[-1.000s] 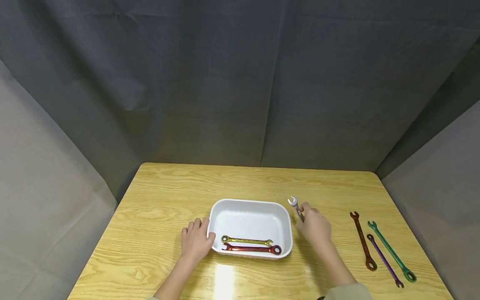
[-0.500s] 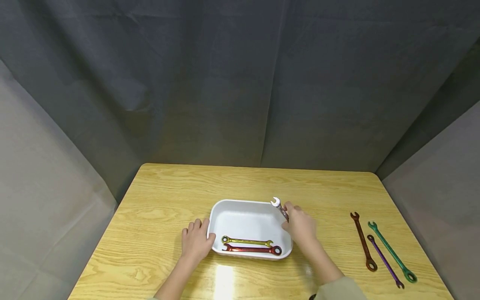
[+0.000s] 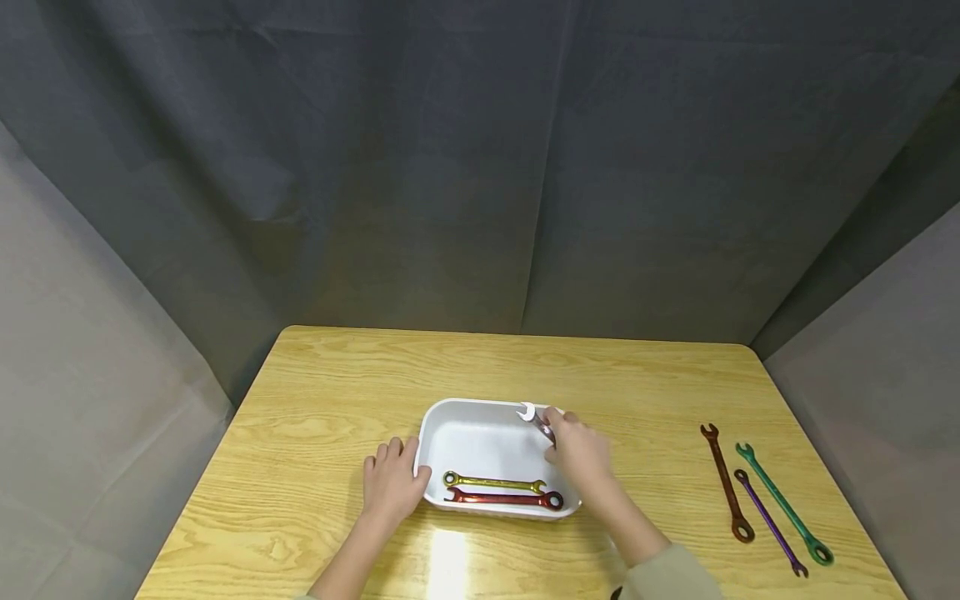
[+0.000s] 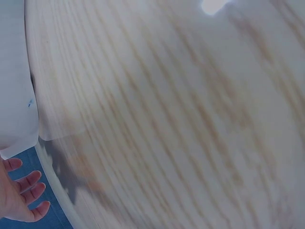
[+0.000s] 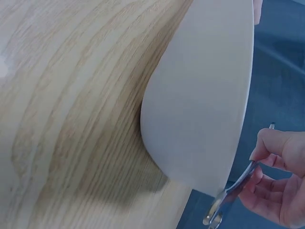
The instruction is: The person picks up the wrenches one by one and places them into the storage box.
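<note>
In the head view my right hand (image 3: pixel 581 454) pinches a silver combination wrench (image 3: pixel 537 418) over the right part of a white tray (image 3: pixel 480 406). Its open end points to the far left. The right wrist view shows the wrench (image 5: pixel 243 179) between thumb and fingers, its ring end beside the tray wall (image 5: pixel 200 95). My left hand (image 3: pixel 390 483) touches the tray's left side, thumb at the rim, fingers loosely extended. A yellow-green wrench (image 3: pixel 491 482) and a red wrench (image 3: pixel 502 498) lie side by side along the tray's near wall.
On the table's right lie a brown-orange wrench (image 3: pixel 724 483), a purple wrench (image 3: pixel 771 522) and a green wrench (image 3: pixel 783 504), apart from one another. The wooden table (image 3: pixel 337 367) is backed by a dark grey curtain (image 3: pixel 420 208).
My right hand has carried the silver wrench leftward, from beside the tray to above its right part. The left hand, the tray and the other wrenches have stayed put.
</note>
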`<state>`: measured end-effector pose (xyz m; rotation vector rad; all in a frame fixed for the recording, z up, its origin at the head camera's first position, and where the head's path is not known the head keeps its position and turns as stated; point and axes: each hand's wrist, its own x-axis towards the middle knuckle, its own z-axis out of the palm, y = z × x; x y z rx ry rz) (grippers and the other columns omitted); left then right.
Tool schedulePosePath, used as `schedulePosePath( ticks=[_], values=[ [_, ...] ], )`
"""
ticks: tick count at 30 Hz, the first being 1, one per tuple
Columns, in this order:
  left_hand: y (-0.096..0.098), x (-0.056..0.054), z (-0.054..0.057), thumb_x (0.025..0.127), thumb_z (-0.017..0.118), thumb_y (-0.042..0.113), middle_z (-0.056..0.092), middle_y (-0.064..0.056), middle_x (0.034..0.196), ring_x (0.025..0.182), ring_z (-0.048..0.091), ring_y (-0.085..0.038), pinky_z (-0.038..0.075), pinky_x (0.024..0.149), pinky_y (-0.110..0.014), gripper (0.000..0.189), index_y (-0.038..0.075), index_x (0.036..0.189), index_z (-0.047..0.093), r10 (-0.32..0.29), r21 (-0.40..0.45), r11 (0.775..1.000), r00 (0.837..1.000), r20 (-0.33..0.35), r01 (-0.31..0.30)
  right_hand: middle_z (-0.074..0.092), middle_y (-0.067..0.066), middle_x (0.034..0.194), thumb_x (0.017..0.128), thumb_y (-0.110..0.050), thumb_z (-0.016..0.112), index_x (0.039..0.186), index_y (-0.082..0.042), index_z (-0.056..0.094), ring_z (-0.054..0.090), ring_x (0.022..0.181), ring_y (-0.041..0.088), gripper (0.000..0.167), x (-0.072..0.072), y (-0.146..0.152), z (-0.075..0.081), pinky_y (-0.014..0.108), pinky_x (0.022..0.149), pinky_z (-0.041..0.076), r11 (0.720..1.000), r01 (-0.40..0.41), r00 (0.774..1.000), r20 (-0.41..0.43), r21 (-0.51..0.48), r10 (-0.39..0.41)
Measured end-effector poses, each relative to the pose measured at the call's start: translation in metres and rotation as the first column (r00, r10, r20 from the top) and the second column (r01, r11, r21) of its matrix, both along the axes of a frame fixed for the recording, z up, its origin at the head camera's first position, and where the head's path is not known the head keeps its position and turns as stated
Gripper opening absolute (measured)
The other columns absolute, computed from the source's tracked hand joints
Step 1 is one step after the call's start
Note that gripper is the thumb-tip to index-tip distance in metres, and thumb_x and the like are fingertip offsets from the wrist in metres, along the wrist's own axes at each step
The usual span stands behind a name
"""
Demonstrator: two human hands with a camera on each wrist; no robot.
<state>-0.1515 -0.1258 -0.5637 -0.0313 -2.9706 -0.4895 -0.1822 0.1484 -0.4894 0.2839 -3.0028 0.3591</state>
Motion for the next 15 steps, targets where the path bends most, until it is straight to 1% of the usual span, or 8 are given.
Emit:
schedulePosePath(
  ticks=[4, 11, 15],
  values=[
    [0.0, 0.0, 0.0, 0.081, 0.053, 0.034, 0.053, -0.01, 0.1, 0.092, 0.046, -0.027, 0.033, 0.077, -0.044, 0.044, 0.013, 0.12, 0.054, 0.001, -0.001, 1.0, 1.0, -0.001, -0.001, 0.055, 0.004, 0.073, 0.063, -0.011, 0.074, 0.097, -0.016, 0.058, 0.052, 0.056, 0.019, 0.037, -0.001, -0.006, 0.001, 0.033, 0.041, 0.038, 0.999, -0.042, 0.999, -0.027, 0.016, 0.042],
    [0.001, 0.0, -0.001, 0.081, 0.052, 0.034, 0.054, -0.01, 0.101, 0.092, 0.046, -0.027, 0.033, 0.077, -0.044, 0.045, 0.013, 0.121, 0.053, 0.002, -0.004, 1.0, 1.0, 0.0, -0.002, 0.06, 0.005, 0.078, 0.064, -0.012, 0.076, 0.094, -0.017, 0.059, 0.057, 0.065, 0.02, 0.035, -0.003, -0.014, 0.002, 0.035, 0.043, 0.041, 0.995, -0.088, 0.995, -0.041, 0.049, 0.09],
    [0.001, 0.0, 0.001, 0.081, 0.052, 0.034, 0.054, -0.011, 0.102, 0.092, 0.046, -0.027, 0.033, 0.077, -0.044, 0.045, 0.013, 0.121, 0.053, 0.003, -0.003, 1.0, 1.0, 0.004, -0.003, 0.059, 0.004, 0.076, 0.064, -0.01, 0.074, 0.093, -0.018, 0.059, 0.056, 0.065, 0.018, 0.034, -0.004, -0.018, 0.002, 0.034, 0.042, 0.041, 0.991, -0.113, 0.992, -0.052, 0.07, 0.117]
  ],
)
